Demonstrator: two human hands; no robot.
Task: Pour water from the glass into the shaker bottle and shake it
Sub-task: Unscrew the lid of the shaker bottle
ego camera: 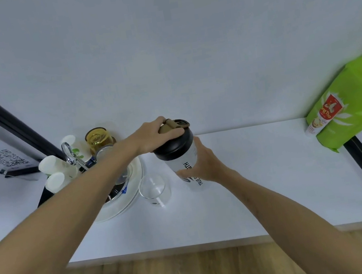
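Two hands work one shaker bottle (185, 160) at the middle of the white table (265, 182). Right hand (203, 161) wraps its frosted body to steady it; left hand (158, 133) grips the black lid (173, 146), likely tightening before shaking. Just left stands a clear glass (155, 190), apparently empty.

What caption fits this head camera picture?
Left hand grips the black lid; right hand holds the shaker bottle beside an empty glass.

One wide-angle head-worn view looks forward and steeply down from close above the white worktop (265, 182), wall filling the upper frame.
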